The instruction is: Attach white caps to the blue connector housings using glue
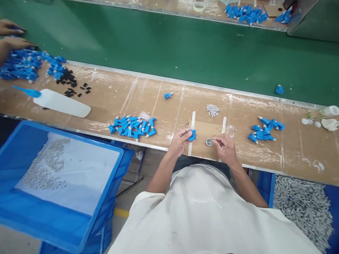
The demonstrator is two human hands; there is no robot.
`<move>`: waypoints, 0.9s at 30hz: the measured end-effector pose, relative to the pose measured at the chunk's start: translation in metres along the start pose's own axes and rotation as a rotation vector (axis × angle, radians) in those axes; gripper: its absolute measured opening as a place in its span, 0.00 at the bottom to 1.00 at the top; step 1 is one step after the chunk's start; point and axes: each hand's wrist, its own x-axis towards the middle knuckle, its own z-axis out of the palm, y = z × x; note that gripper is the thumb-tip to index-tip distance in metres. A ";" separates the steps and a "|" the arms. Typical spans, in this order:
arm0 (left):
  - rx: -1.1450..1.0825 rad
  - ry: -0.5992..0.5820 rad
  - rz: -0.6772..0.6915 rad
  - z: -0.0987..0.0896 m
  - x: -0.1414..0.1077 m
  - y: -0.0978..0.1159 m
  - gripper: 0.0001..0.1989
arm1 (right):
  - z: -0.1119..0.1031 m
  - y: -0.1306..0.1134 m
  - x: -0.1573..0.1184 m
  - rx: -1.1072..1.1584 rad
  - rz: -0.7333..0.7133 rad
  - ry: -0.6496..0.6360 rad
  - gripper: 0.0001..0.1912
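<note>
Between the thumb and fingers of my left hand [179, 142] is a small blue plastic part [192, 135], held above the bench edge. My right hand [225, 147] is closed in a pinch at the rim of a small round dish [208, 142]; whatever its fingertips grip is too small to make out. Both hands are over a cardboard sheet [208, 128] taped down at its sides. Just beyond the sheet sits a little heap of small whitish pieces [213, 110]. Several similar blue parts [134, 127] lie piled left of my left hand, and another group [265, 129] lies to the right.
A white squeeze bottle [63, 102] lies near black pieces [69, 78]. Another person's hands [16, 40] reach into a blue pile [22, 65]. A green belt [159, 46] runs behind the bench. Blue bins [106, 176] flank me, the right one holding grey pieces [302, 208].
</note>
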 end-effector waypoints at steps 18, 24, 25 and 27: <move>-0.081 -0.266 -0.303 0.040 -0.006 -0.025 0.23 | -0.034 -0.052 -0.005 0.279 0.092 0.220 0.18; -0.114 -0.277 -0.343 0.045 -0.010 -0.026 0.22 | -0.031 -0.056 -0.008 0.227 0.002 0.233 0.15; -0.116 -0.280 -0.344 0.046 -0.010 -0.026 0.22 | -0.031 -0.056 -0.007 0.228 -0.004 0.231 0.15; -0.121 -0.284 -0.346 0.046 -0.010 -0.025 0.22 | -0.031 -0.057 -0.007 0.236 -0.015 0.230 0.14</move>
